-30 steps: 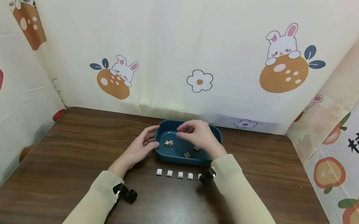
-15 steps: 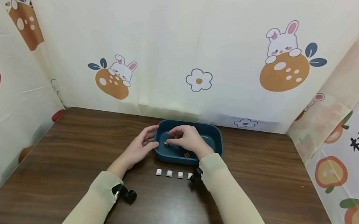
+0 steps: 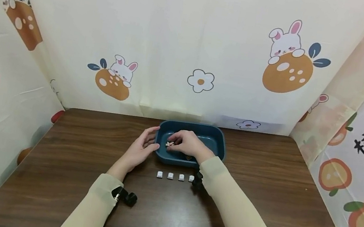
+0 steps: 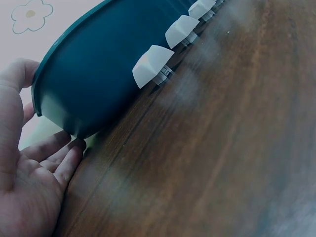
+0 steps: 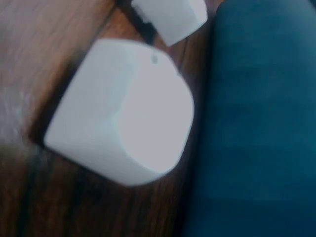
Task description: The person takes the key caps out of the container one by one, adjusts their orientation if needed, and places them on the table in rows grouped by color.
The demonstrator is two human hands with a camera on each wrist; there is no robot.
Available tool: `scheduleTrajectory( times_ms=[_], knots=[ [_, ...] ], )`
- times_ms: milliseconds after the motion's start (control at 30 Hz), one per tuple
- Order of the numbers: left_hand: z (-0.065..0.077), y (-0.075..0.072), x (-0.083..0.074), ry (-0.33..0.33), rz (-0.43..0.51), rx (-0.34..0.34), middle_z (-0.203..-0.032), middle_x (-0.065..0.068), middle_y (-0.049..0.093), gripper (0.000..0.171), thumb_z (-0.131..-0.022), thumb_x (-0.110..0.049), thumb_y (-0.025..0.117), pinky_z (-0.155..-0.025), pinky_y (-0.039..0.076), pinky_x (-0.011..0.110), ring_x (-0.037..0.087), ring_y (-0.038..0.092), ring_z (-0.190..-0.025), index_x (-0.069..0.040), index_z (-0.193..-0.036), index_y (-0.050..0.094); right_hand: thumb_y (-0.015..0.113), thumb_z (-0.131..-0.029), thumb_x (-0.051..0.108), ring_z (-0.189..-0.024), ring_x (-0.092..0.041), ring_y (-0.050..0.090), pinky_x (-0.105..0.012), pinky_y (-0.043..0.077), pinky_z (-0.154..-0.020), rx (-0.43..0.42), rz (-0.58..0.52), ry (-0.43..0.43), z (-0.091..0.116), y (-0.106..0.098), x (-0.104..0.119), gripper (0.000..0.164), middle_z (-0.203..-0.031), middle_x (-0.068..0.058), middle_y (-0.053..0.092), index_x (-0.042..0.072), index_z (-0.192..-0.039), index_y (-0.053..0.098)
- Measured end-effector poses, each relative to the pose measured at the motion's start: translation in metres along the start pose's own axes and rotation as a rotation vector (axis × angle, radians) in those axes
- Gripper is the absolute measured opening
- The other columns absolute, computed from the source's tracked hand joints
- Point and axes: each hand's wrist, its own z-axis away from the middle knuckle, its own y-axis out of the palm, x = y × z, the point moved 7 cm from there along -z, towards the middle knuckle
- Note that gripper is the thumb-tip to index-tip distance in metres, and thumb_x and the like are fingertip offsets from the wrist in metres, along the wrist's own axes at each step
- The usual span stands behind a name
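Note:
A dark blue tray [image 3: 210, 162] stands at the back of the table. My left hand [image 3: 138, 148] rests against its left end, with the thumb and fingers spread along the side and rim. Over the tray's left part, my right hand [image 3: 189, 143] reaches down, its thumb and fingertips around some small tan pieces [image 3: 170, 144] on the tray floor. The fingertips stand apart there; a firm pinch does not show. Another brown piece [image 3: 188, 157] lies partly hidden under the right hand. In front of the tray is a row of white keycaps [image 3: 170, 176], partly covered by the right wrist.
The brown wooden table [image 3: 88, 154] is enclosed at the back and sides by printed cloth [image 3: 171, 47]. In the left wrist view, the keycaps [image 4: 153, 66] sit close to the tray wall. A keycap [image 5: 128, 113] fills much of the blurred right wrist view.
My right hand has moved left and lower inside the tray, to the tan pieces. The left hand has stayed against the tray's end. The view has shifted slightly.

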Motion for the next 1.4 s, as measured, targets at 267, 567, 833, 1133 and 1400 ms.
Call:
scheduleTrajectory(
  times_ms=[267, 567, 833, 1133, 1400],
  knots=[
    [-0.001, -0.001, 0.001, -0.003, 0.003, -0.005, -0.166, 0.018, 0.049, 0.061, -0.112, -0.015, 0.062, -0.123, 0.04, 0.06, 0.038, 0.05, -0.151, -0.03, -0.167, 0.039, 0.08, -0.103, 0.024, -0.104, -0.014, 0.067, -0.035, 0.06, -0.095, 0.04, 0.05, -0.018, -0.003, 0.003, 0.003, 0.023, -0.122, 0.001, 0.073, 0.016, -0.124, 0.083],
    [0.0, 0.0, 0.001, -0.004, 0.01, 0.005, -0.166, 0.017, 0.049, 0.061, -0.112, -0.018, 0.063, -0.122, 0.041, 0.061, 0.039, 0.05, -0.151, -0.03, -0.167, 0.039, 0.079, -0.104, 0.03, -0.1, -0.014, 0.069, -0.037, 0.06, -0.096, 0.022, -0.017, 0.011, 0.0, -0.001, -0.003, 0.023, -0.114, 0.004, 0.077, 0.017, -0.122, 0.082],
    [-0.001, 0.0, 0.003, -0.014, 0.005, 0.002, -0.166, 0.017, 0.048, 0.061, -0.113, -0.017, 0.062, -0.122, 0.041, 0.061, 0.039, 0.049, -0.151, -0.03, -0.167, 0.039, 0.079, -0.104, 0.03, -0.101, -0.014, 0.069, -0.038, 0.06, -0.098, 0.004, -0.042, 0.021, 0.0, -0.004, -0.004, 0.022, -0.112, 0.004, 0.078, 0.016, -0.121, 0.082],
    [-0.002, -0.001, 0.004, -0.015, 0.003, -0.003, -0.166, 0.016, 0.049, 0.06, -0.112, -0.019, 0.063, -0.122, 0.041, 0.06, 0.037, 0.05, -0.151, -0.03, -0.167, 0.04, 0.079, -0.103, 0.028, -0.1, -0.015, 0.071, -0.039, 0.06, -0.097, -0.075, -0.089, 0.059, 0.001, -0.01, -0.006, 0.021, -0.109, 0.002, 0.077, 0.013, -0.118, 0.078],
    [-0.003, -0.001, 0.007, -0.027, 0.011, -0.003, -0.167, 0.015, 0.047, 0.061, -0.112, -0.02, 0.063, -0.124, 0.04, 0.059, 0.037, 0.048, -0.152, -0.031, -0.167, 0.039, 0.084, -0.099, 0.019, -0.097, -0.015, 0.075, -0.038, 0.063, -0.095, -0.113, -0.146, 0.075, 0.002, -0.014, -0.007, 0.018, -0.102, 0.0, 0.079, 0.011, -0.112, 0.076]
  ],
)
